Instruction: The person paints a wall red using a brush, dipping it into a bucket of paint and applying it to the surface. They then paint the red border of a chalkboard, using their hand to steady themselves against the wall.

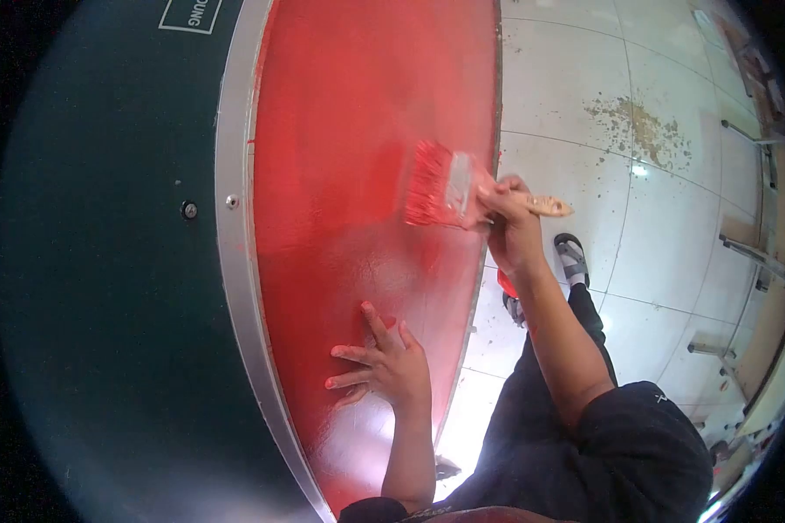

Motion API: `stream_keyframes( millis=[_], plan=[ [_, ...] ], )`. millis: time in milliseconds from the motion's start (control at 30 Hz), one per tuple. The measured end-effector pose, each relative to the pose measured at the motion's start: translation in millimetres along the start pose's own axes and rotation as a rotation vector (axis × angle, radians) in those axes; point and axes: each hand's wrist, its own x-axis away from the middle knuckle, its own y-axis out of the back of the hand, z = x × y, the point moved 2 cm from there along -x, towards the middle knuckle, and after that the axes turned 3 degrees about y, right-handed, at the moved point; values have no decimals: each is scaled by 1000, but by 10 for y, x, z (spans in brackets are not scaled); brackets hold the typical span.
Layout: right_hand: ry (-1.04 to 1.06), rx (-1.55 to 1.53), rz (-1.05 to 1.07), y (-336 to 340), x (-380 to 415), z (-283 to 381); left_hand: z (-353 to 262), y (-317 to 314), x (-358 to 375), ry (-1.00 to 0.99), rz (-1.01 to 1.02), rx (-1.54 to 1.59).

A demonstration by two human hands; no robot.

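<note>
My right hand (513, 218) is closed round a wide paintbrush (459, 187) with a wooden handle. Its bristles, coated red, point left over the red-painted panel (340, 174). Fingers spread, my left hand (384, 362) hovers low over the near part of the same panel, with red smears on its fingertips. Wet shine and darker red patches show on the panel between the two hands.
A metal strip (235, 227) borders the panel on the left, with a dark green surface (105, 261) beyond it. White floor tiles (567, 78) lie to the right, with a brownish stain (645, 131). My sandalled feet stand by the panel's right edge.
</note>
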Motion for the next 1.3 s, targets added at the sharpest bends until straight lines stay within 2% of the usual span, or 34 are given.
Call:
stream_keyframes(
  millis=[100, 233, 333, 433, 500, 633, 733, 867, 900, 933, 1000, 1067, 1200, 1233, 1267, 1300],
  plan=[
    [69, -217, 225, -755, 34, 229, 12, 0, 7, 3, -6, 9],
    [58, -305, 352, -1299, 96, 349, 13, -5, 25, -3, -16, 7],
    [16, -315, 368, -1312, 56, 264, 10, 9, 8, -14, -32, -2],
    [-45, -310, 314, -886, -73, -1, 8, -4, 11, -9, -29, -11],
    [-15, -111, 146, -401, -144, -88, 10, -6, 7, -18, -40, -12],
    [89, -19, 8, 65, -103, -32, 16, 10, -15, -33, -47, -2],
    [122, -169, 210, -358, 33, 206, 11, -5, -7, -30, -55, -3],
    [112, -250, 288, -1059, 71, 301, 10, 4, -2, -31, -48, -15],
    [73, -311, 363, -1190, 73, 305, 10, 11, -2, -30, -41, -19],
    [36, -370, 438, -1270, 70, 300, 5, 15, -4, -30, -35, -21],
    [39, -345, 449, -1275, 20, 220, -5, 20, -3, -30, -36, -18],
    [5, -311, 420, -1111, -61, 53, 11, 12, -11, -29, -33, -18],
    [-72, -98, 185, 91, -295, -398, -7, -15, -14, -28, -75, -24],
    [-65, -18, 67, 363, -251, -416, -2, -19, -10, -30, -79, -32],
    [-57, 59, -53, 540, -197, -409, 1, -18, -3, -29, -78, -30],
    [-54, 59, -52, 524, -148, -331, 0, -19, 0, -25, -79, -32]
  ],
)
